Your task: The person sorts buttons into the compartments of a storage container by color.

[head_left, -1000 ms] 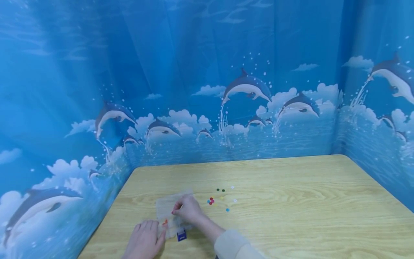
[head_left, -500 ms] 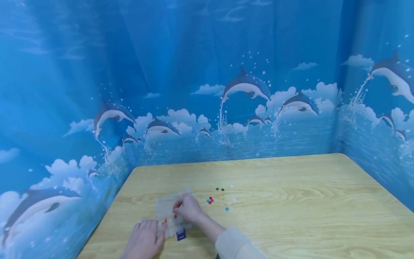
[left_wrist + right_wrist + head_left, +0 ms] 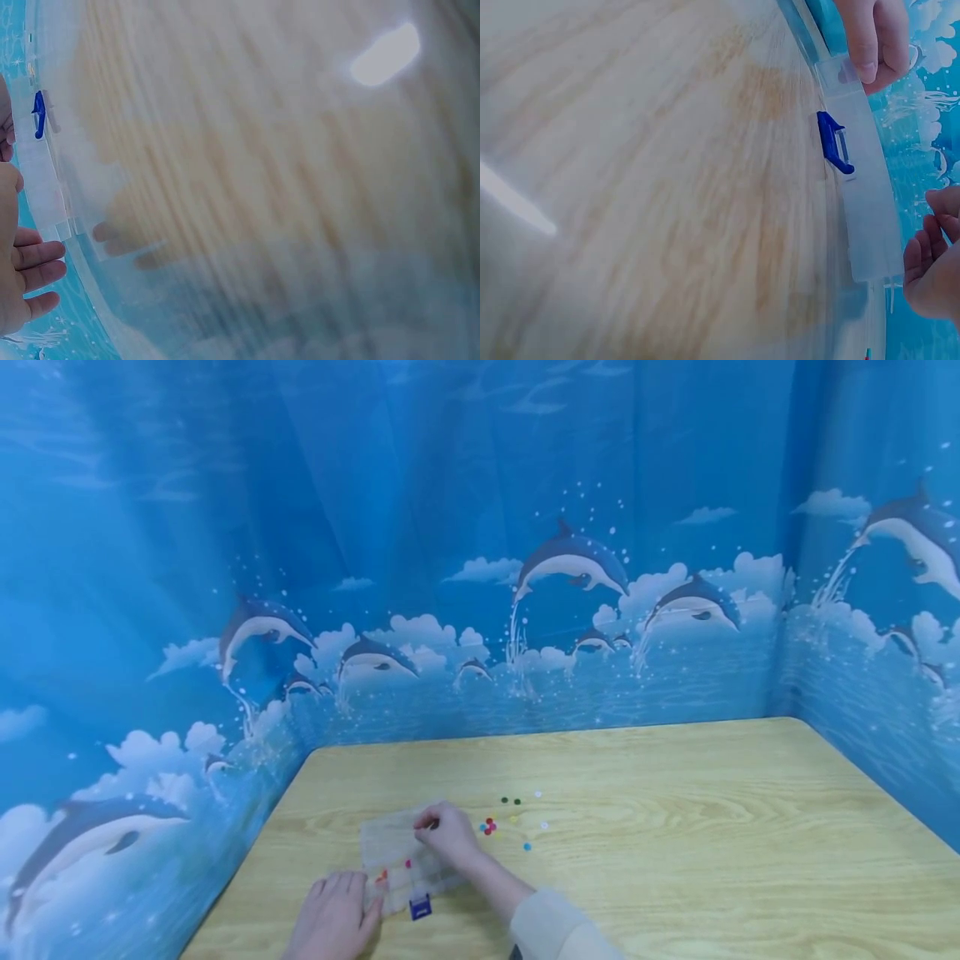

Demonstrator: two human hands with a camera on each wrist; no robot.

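Observation:
A clear plastic compartment box (image 3: 397, 906) lies at the near left, its blue latch (image 3: 420, 907) at the front and its see-through lid (image 3: 378, 839) laid back. Orange pieces (image 3: 382, 875) and one small red disc (image 3: 408, 864) show in it. My left hand (image 3: 333, 910) rests against the box's left end, thumb at the front corner; in the left wrist view its fingers (image 3: 45, 274) are spread and nearly straight. Over the lid is my right hand (image 3: 450, 839), thumb and forefinger close together, the other fingers loosely curled. Nothing shows held between its fingertips.
Right of the box lie small loose discs: a red and pink cluster (image 3: 489, 827), a blue one (image 3: 527, 847), white ones (image 3: 544, 826) and dark green ones (image 3: 517, 802). The wood-grain table (image 3: 675, 827) meets a dolphin-print curtain (image 3: 420, 568) behind and at the sides.
The red disc once in my right fingers now lies in the box. My right hand has moved back and to the right, away from it. The left hand keeps its place.

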